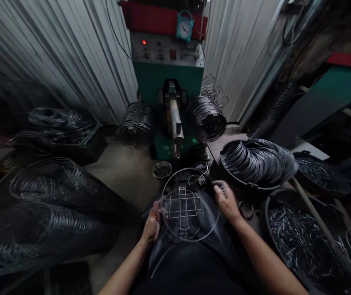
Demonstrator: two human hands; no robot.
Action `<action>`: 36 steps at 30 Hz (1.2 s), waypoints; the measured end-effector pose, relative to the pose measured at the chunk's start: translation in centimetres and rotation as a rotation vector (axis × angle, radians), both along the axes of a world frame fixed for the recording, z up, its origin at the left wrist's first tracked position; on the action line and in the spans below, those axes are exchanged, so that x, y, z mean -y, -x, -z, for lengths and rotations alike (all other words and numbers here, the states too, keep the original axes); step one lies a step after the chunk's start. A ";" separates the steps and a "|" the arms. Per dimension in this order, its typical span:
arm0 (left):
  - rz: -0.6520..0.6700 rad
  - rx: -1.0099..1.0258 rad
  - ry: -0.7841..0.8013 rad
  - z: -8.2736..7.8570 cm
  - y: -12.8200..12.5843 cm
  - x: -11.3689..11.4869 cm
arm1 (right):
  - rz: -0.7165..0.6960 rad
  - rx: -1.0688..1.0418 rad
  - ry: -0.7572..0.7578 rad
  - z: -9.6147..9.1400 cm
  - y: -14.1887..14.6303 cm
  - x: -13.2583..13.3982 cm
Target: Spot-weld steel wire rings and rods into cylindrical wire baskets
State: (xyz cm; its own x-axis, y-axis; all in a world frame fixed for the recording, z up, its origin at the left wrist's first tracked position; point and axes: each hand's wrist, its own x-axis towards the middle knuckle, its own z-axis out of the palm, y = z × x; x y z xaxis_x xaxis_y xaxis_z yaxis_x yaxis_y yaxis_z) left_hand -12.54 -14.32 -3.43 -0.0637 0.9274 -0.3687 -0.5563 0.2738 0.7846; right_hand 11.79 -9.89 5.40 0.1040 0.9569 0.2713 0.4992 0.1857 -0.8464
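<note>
My left hand [152,223] is closed on the left edge of a round wire rack [182,207], a crossed grid within a wire circle. A larger wire ring [216,223] overlaps the rack above my lap; whether the two are joined I cannot tell. To the right of the ring, my right hand [227,200] is closed, with small shiny metal pieces [223,188] showing between its fingers; their exact shape is too dim to make out. Straight ahead stands a green machine [144,73], and its pale arm [175,116] points down toward the rack.
Wire ring coils [137,125] flank the machine. At right stand a tub of wire rings [258,162] and a bucket of short metal pieces [301,237]. Large wire coils [46,229] lie at left. Small round dishes [162,170] sit below the machine. A blue clock [184,28] hangs above.
</note>
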 end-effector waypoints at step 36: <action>0.996 -1.315 -0.180 2.1 6.4 -1.6 | -0.182 -0.049 0.509 11.9 -0.6 1.9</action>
